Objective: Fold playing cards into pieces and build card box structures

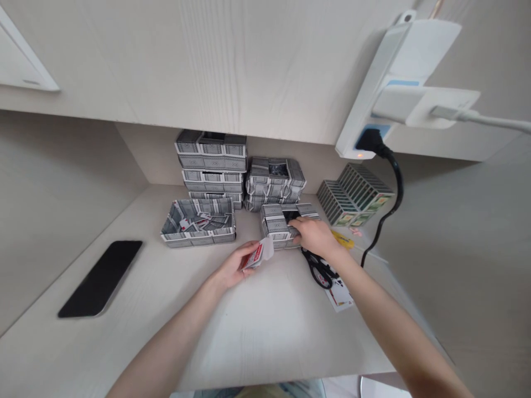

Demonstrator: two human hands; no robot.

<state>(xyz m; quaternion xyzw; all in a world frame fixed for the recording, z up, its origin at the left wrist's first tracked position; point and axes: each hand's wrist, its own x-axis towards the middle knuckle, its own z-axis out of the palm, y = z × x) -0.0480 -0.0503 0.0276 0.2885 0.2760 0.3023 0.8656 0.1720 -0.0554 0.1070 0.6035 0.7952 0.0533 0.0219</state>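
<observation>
My left hand [237,267] holds a small red and white packet [256,255] with a pale flap at its top, above the middle of the desk. At the near grey patterned box [274,224], my right hand [313,235] has its fingertips at the opening in the top; they are partly hidden, and I cannot make out whether they grip anything. To the left stands an open patterned box [199,239] with small cards [203,222] lying inside.
Behind are stacked patterned boxes [213,149] [276,179]. Black-handled scissors [320,273] lie over a printed card [341,297] at right, near striped green boxes [354,193]. A phone [102,279] lies left. A black cable [398,193] hangs from the power strip [381,83].
</observation>
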